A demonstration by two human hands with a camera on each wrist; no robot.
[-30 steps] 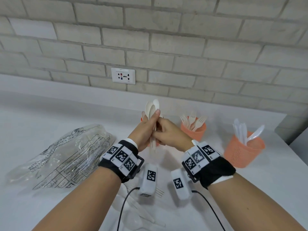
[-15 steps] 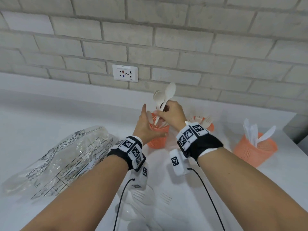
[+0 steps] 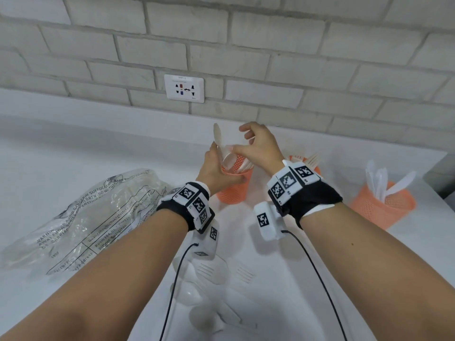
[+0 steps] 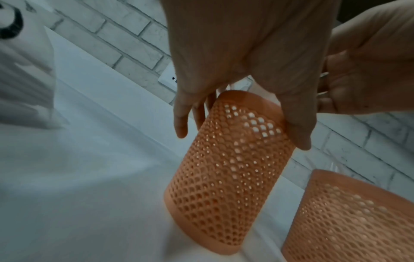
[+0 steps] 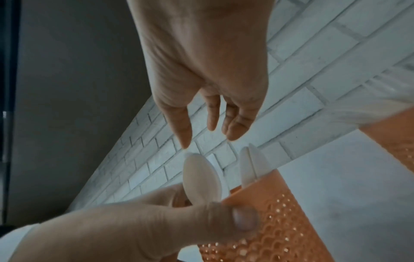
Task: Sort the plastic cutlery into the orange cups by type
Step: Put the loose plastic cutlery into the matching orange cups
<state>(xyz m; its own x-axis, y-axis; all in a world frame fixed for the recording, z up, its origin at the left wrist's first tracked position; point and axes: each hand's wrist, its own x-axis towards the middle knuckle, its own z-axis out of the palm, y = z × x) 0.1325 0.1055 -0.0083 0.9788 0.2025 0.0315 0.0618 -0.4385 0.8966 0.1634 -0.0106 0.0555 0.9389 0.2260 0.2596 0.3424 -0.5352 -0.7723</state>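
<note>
- The left hand (image 3: 216,168) holds the rim of the orange cup (image 3: 234,190) on the table (image 3: 73,148), thumb and fingers curled round it.
- The right hand (image 3: 261,146) hangs over it, fingers loose, holding nothing.
- The spoons (image 5: 201,175) stand in this cup.
- More cutlery (image 3: 221,274) waits near.
- The cup could tip if the left hand pulls.

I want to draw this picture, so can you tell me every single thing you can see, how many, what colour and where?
Orange cups: three, orange mesh, standing along the back of the table.
Spoons: a few, white, in the left cup.
Forks: a few, white, in the middle cup.
Knives: a few, white, in the right cup.
Loose cutlery: several pieces, white, near edge of the table.
Plastic bag: one, clear, left.
Socket: one, white, brick wall.
Table: one, white.
Left hand: holds the left cup's rim.
Right hand: open above the spoons.
</note>
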